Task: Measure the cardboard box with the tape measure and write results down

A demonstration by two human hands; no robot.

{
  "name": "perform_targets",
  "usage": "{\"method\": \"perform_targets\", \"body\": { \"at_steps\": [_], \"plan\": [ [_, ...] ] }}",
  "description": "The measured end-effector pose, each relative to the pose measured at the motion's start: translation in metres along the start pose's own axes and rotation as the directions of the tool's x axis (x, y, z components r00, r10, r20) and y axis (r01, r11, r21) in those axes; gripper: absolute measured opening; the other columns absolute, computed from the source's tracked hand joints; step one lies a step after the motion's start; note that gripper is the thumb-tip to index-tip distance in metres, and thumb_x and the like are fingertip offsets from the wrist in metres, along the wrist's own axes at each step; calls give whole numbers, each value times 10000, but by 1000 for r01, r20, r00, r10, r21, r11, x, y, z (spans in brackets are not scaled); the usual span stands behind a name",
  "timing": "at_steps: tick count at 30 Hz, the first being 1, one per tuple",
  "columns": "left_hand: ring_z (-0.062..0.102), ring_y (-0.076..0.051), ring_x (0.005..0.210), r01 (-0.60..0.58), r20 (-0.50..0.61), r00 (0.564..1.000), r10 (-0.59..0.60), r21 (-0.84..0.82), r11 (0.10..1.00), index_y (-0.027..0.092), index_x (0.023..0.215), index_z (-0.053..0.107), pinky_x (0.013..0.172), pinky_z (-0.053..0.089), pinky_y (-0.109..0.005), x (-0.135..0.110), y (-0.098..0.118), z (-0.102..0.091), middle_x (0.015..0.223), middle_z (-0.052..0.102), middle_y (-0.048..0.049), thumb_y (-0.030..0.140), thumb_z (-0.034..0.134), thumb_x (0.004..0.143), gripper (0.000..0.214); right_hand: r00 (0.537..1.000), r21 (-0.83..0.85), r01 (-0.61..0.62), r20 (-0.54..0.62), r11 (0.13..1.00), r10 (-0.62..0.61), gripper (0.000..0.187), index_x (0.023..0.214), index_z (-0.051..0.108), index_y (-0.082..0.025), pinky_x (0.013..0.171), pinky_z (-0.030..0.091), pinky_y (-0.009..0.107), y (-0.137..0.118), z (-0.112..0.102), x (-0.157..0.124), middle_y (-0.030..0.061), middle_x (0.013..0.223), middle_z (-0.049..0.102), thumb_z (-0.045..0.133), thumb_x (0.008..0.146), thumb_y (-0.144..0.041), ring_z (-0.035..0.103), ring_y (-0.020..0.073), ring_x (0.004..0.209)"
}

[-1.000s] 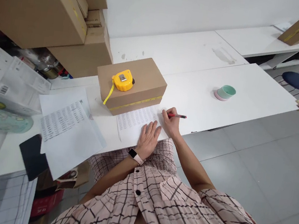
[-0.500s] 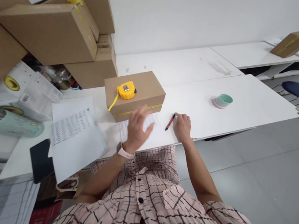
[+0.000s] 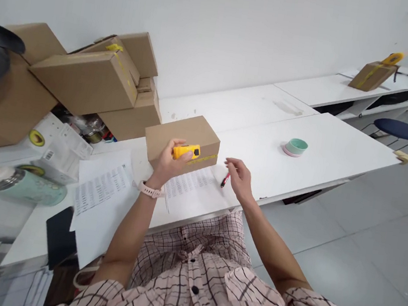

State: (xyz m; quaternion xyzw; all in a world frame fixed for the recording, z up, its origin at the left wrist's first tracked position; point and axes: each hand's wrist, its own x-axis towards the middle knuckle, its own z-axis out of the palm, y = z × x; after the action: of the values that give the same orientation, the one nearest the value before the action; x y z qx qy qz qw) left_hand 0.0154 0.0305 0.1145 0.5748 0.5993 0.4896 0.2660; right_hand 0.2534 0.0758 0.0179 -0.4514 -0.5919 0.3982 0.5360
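From the head camera, the left hand (image 3: 171, 162) is closed around a yellow tape measure (image 3: 186, 151), gripping it between thumb and fingers just in front of a closed brown carton (image 3: 182, 133). A pale pink watch strap (image 3: 150, 190) circles the wrist behind that hand. The right hand (image 3: 241, 181) is loosely curled with its fingers bent, over the desk (image 3: 260, 153); a red and black pen (image 3: 225, 181) lies right below its fingertips, and I cannot tell whether they touch it. Between the two hands and partly nearer the body, a printed sheet (image 3: 193, 187) lies in front of the carton. Left of the left hand are more papers (image 3: 101, 199) and, farther out, a mint-green bottle (image 3: 34, 187) on its side. Beyond the right hand, off to its right, sits a green bowl (image 3: 296, 146) with a pink base.
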Motion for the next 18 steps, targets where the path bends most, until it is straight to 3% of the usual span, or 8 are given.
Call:
{"method": "perform_targets", "body": {
  "at_steps": [1, 3, 5, 7, 9, 11, 14, 18],
  "plan": [
    [654, -222, 931, 20, 60, 998, -14, -92, 996, 214, 1170, 602, 846, 523, -372, -6, 4, 2, 1041, 668, -67, 537, 717, 799, 505, 990, 190, -93, 120, 977, 71, 342, 1153, 673, -249, 942, 516, 439, -16, 8, 1, 90, 1116, 715, 527, 959, -491, 654, 237, 1026],
    [639, -193, 858, 43, 110, 994, -24, -177, 983, 209, 1163, 602, 787, 521, -337, -15, 8, 4, 974, 659, -51, 545, 716, 800, 508, 928, 419, -277, 350, 864, 127, 415, 1185, 681, -257, 975, 519, 433, -43, 20, 4, 87, 1140, 726, 543, 945, -566, 665, 228, 1041],
    [620, -176, 814, 64, 116, 992, -43, -180, 982, 208, 1165, 594, 762, 512, -322, -19, 8, 3, 930, 647, -37, 538, 727, 794, 514, 863, 493, -410, 482, 767, 152, 428, 1141, 713, -246, 977, 527, 421, -59, 28, 8, 86, 1109, 738, 600, 909, -588, 670, 224, 1018],
    [623, -174, 817, 94, 127, 989, -70, -189, 977, 204, 1176, 578, 769, 511, -322, -19, 6, -2, 935, 649, -36, 533, 720, 801, 519, 826, 497, -480, 532, 723, 183, 391, 1070, 736, -235, 942, 541, 398, -67, 30, 12, 75, 1029, 741, 684, 859, -560, 667, 208, 952],
    [638, -180, 836, 113, 131, 988, -87, -211, 971, 200, 1185, 566, 783, 513, -324, -19, 4, -11, 962, 662, -43, 529, 725, 793, 536, 821, 493, -496, 535, 714, 201, 345, 1014, 734, -228, 872, 549, 361, -69, 30, 21, 55, 930, 723, 747, 821, -514, 646, 179, 858],
    [646, -183, 836, 106, 75, 993, -91, -226, 968, 197, 1177, 572, 759, 511, -312, -16, 1, -23, 973, 671, -47, 523, 746, 761, 557, 852, 506, -457, 485, 732, 197, 297, 944, 711, -220, 771, 538, 310, -70, 28, 37, 24, 828, 678, 794, 793, -463, 598, 140, 747],
    [643, -170, 822, 70, -114, 988, -99, -232, 970, 195, 1142, 598, 670, 483, -261, -6, -5, -54, 999, 673, -51, 511, 770, 710, 562, 923, 547, -353, 338, 759, 185, 260, 851, 648, -202, 629, 472, 235, -68, 26, 78, -28, 715, 586, 838, 762, -355, 499, 82, 616],
    [617, -128, 711, 84, -364, 916, -170, -240, 967, 176, 1040, 597, 566, 431, -214, 11, -29, -112, 943, 672, -42, 491, 773, 673, 515, 956, 518, -292, 156, 804, 247, 217, 789, 581, -190, 538, 384, 196, -59, 28, 139, -60, 641, 492, 784, 808, -263, 408, 53, 543]
  ]
}}
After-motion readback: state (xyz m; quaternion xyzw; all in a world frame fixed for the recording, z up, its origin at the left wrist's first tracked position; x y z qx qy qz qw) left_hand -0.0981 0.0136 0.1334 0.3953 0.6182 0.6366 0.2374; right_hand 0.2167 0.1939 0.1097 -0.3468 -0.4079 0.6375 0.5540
